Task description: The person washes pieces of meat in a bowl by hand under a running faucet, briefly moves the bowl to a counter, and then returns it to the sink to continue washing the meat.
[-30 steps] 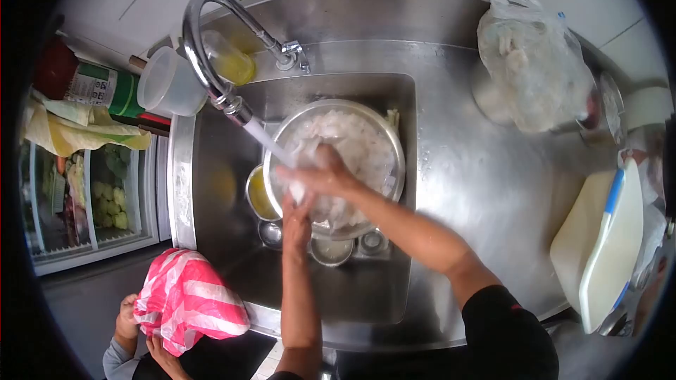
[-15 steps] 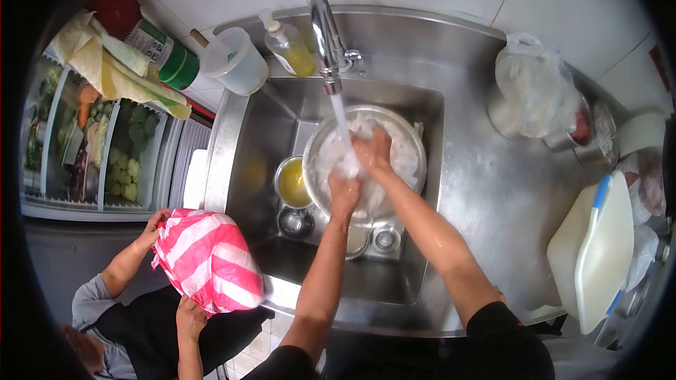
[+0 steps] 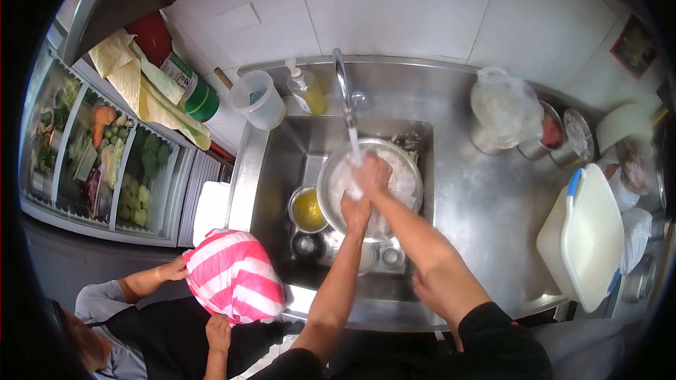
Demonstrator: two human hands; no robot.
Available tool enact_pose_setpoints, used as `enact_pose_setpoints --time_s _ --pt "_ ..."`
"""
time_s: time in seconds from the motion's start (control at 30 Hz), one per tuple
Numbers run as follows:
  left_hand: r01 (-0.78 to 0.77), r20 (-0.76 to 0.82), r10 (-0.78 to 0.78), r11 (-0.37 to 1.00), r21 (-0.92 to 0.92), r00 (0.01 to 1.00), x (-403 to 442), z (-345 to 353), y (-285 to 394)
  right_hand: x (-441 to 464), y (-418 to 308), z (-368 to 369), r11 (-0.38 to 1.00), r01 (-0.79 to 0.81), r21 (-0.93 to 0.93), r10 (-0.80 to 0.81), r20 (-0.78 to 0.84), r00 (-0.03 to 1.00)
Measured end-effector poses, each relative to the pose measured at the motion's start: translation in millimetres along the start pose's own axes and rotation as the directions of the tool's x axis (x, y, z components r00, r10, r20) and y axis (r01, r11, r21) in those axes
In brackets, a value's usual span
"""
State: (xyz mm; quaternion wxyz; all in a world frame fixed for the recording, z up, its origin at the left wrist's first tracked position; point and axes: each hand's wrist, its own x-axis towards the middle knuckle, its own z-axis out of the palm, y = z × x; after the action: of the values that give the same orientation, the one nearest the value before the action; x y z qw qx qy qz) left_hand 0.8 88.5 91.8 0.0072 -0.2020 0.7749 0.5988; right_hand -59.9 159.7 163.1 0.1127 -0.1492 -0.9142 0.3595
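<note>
A large metal bowl (image 3: 325,200) stands in the sink, holding soft white pieces (image 3: 403,181) in cloudy water. My right hand (image 3: 373,173) is in the bowl with its fingers curled into the white pieces, right by the stream of water. Just below it is my left hand (image 3: 355,210), also in the bowl, its fingers mostly hidden by the water and the other hand. Water runs from the curved faucet (image 3: 343,84) onto the white pieces and my hands. What exactly the white pieces are, I cannot tell.
The sink (image 3: 271,169) also holds a small bowl of yellow liquid (image 3: 308,210). A soap bottle (image 3: 308,91) and plastic tub (image 3: 258,102) stand behind. On the right are a bagged container (image 3: 501,109) and cream bin (image 3: 588,239). A co-worker at left holds a striped bag (image 3: 236,274).
The view has tilted up, so the sink sits lower in the picture. My hands have drawn closer together in the bowl. The water still runs.
</note>
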Motion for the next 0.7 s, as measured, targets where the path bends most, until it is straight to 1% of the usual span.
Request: enact_pose_setpoints --time_s 0.07,0.17,0.2,0.27,0.3,0.33,0.37,0.4,0.5,0.53,0.63,0.67,0.7 --pt "0.001 0.015 -0.003 0.994 0.113 1.0 0 -4 11 0 -3 -10 0.999 0.029 0.041 -0.032 0.069 0.997" --pt "-0.028 -0.011 0.029 0.994 0.105 1.0 6 -15 27 -7 -1 -13 0.986 0.067 0.154 -0.092 0.161 0.983" --pt "-0.091 0.052 0.087 0.993 0.076 0.995 16 -22 21 -8 0 -11 0.976 0.083 0.2 -0.122 0.193 0.974" --pt "-0.215 0.158 0.212 0.977 -0.003 0.964 44 -31 10 6 1 -9 0.981 -0.027 0.19 -0.035 0.318 0.947" --pt "-0.191 0.207 0.192 0.981 -0.023 0.959 45 -36 12 9 2 -11 0.98 -0.084 0.18 0.01 0.38 0.925" --pt "-0.172 0.252 0.179 0.984 -0.048 0.951 49 -37 18 9 5 -16 0.929 -0.172 0.326 0.022 0.415 0.909" --pt "-0.157 0.294 0.173 0.985 -0.077 0.94 53 -37 25 12 6 -22 0.851 -0.253 0.46 0.024 0.447 0.894" --pt "-0.13 0.331 0.156 0.987 -0.098 0.931 58 -36 28 16 5 -24 0.875 -0.236 0.423 0.031 0.437 0.899" --pt "-0.112 0.27 0.134 0.989 -0.094 0.953 52 -35 47 17 -2 -31 0.929 -0.202 0.312 0.06 0.41 0.91" --pt "-0.153 0.284 0.179 0.982 -0.111 0.942 55 -34 48 13 -6 -36 0.941 -0.173 0.289 0.056 0.372 0.927" --pt "-0.157 0.254 0.18 0.982 -0.109 0.95 50 -32 57 7 -1 -32 0.939 -0.191 0.286 0.092 0.328 0.94" --pt "-0.147 0.238 0.171 0.982 -0.116 0.956 61 -24 41 5 -8 -37 0.98 -0.15 0.133 0.106 0.292 0.951" --pt "-0.109 0.216 0.128 0.989 -0.099 0.968 51 -29 50 2 -3 -36 0.98 -0.175 0.09 0.138 0.321 0.937"
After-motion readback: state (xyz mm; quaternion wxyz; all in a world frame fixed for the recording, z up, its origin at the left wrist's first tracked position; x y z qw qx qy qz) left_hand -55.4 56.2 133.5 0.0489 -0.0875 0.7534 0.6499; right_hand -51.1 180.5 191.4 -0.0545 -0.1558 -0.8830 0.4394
